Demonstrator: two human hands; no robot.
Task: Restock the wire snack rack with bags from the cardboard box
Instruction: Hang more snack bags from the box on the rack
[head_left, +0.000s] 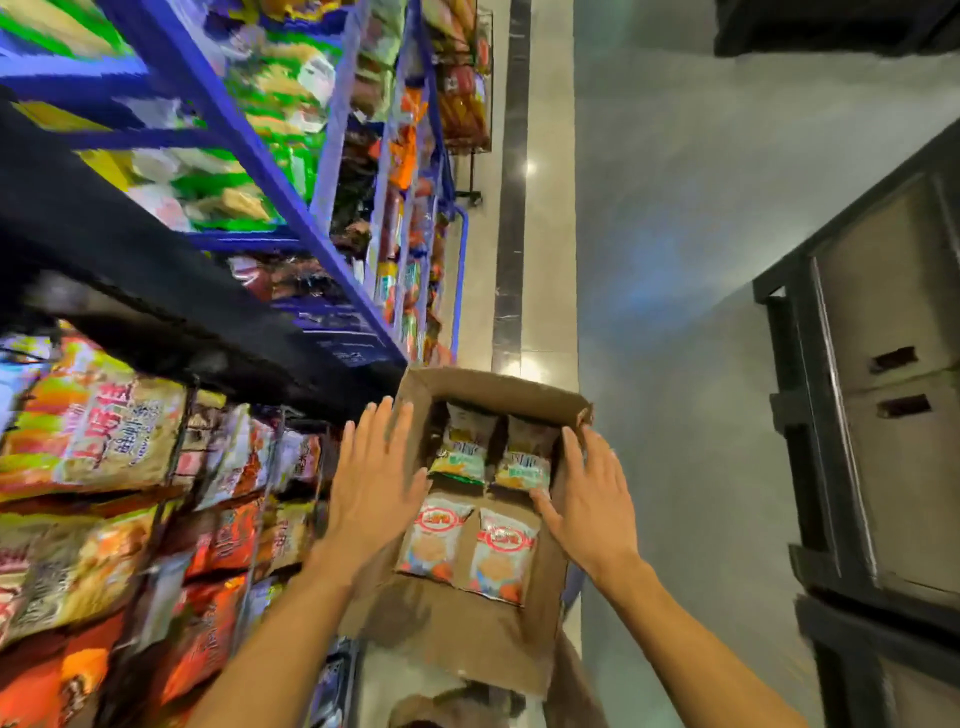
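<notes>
An open cardboard box (498, 387) stands on the floor in front of me with several snack bags inside. Two brown-and-green bags (465, 447) lie at its far end and two white bags with red labels (436, 535) nearer me. My left hand (371, 483) lies flat, fingers straight, over the box's left wall. My right hand (589, 499) lies flat against the box's right wall, its thumb beside a bag. Neither hand holds a bag. The wire snack rack (234, 499) stands at the left, packed with orange and brown bags.
A blue shelving unit (332, 171) full of snacks runs along the left, with a black wire rack (467, 93) beyond it. Grey floor lies to the right. A dark cabinet holding cardboard boxes (883, 395) stands at the right edge.
</notes>
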